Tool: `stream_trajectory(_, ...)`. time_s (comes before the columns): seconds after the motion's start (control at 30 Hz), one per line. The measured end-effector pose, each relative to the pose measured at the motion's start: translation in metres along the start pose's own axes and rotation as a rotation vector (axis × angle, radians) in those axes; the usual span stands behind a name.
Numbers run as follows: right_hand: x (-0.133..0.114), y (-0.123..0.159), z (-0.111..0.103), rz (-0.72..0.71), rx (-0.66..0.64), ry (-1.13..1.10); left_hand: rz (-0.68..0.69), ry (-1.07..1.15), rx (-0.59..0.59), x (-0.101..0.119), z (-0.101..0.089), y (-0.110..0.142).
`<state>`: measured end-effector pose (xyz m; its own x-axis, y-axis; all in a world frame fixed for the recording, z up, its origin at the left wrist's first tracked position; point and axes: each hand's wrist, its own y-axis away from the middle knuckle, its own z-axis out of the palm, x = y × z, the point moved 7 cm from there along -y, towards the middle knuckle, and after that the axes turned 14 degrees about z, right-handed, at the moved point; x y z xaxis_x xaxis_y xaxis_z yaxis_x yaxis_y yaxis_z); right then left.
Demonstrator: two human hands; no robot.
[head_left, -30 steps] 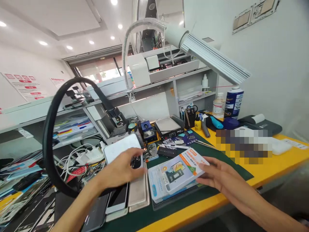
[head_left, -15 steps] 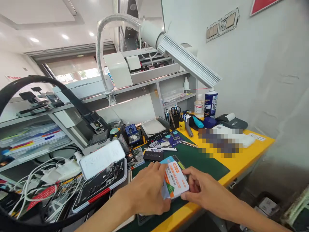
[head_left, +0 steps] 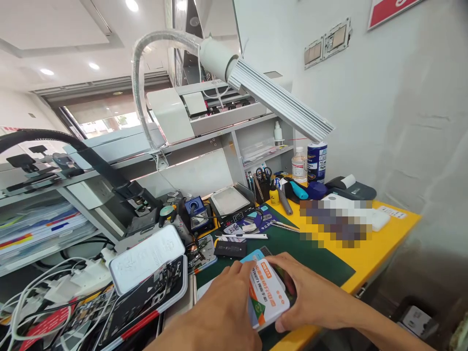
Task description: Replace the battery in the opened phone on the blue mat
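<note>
A white phone battery package (head_left: 269, 290) with orange and green print is held low over the green mat, near the table's front edge. My left hand (head_left: 224, 302) is closed over its left part and hides much of the print. On the other end, my right hand (head_left: 310, 292) grips the package, thumb at the near corner and fingers around the far side. Beneath and behind it, a blue edge of another flat item shows. Beyond my hands lie a bare black battery (head_left: 230, 248) and a thin white tool (head_left: 246, 236).
An opened phone (head_left: 153, 295) with exposed parts lies left, beside a white tray-like piece (head_left: 148, 258). White cables and a power strip (head_left: 86, 278) crowd the far left. A heating plate (head_left: 232, 202), tweezers (head_left: 285, 225) and a spray can (head_left: 316, 163) stand or lie farther back.
My left hand has moved from above the phone parts onto the package. The package has turned and come closer, both hands now gripping it. The view has swung right.
</note>
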<state>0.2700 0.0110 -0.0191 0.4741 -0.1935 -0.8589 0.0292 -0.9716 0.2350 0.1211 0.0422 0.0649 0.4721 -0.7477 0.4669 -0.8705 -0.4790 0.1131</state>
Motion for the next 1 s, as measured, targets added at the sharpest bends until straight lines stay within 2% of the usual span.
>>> stream_trajectory(0.33, 0.002, -0.001, -0.002, -0.044, 0.027, -0.084, -0.049, 0.042, 0.053, -0.005, 0.005, -0.002)
stream_trajectory(0.5, -0.001, 0.001, -0.003, -0.059, 0.026, -0.062, -0.003, 0.118, 0.108, -0.006, 0.002, -0.003)
stream_trajectory(0.57, -0.003, 0.001, -0.004, -0.094, 0.035, -0.053, 0.021, 0.167, 0.131, -0.012, -0.006, 0.005)
stream_trajectory(0.67, 0.000, 0.000, -0.001, -0.086, 0.022, -0.028, 0.075, 0.277, 0.186, -0.027, -0.019, 0.030)
stream_trajectory(0.7, 0.002, 0.000, -0.001, -0.077, 0.014, -0.023, 0.115, 0.356, 0.322, -0.032, -0.028, 0.042)
stream_trajectory(0.73, 0.004, 0.001, -0.001, -0.071, 0.006, -0.018, 0.116, 0.419, 0.383, -0.037, -0.029, 0.054)
stream_trajectory(0.8, 0.005, 0.005, -0.007, -0.070, -0.013, 0.004, 0.026, 0.513, 0.592, -0.053, -0.028, 0.079)
stream_trajectory(0.87, 0.003, 0.007, -0.020, -0.080, -0.030, 0.046, -0.053, 0.576, 0.754, -0.063, -0.019, 0.098)
stream_trajectory(1.0, -0.022, -0.015, -0.051, -0.158, 0.040, 0.148, -0.093, 0.661, 0.924, -0.071, -0.004, 0.115)
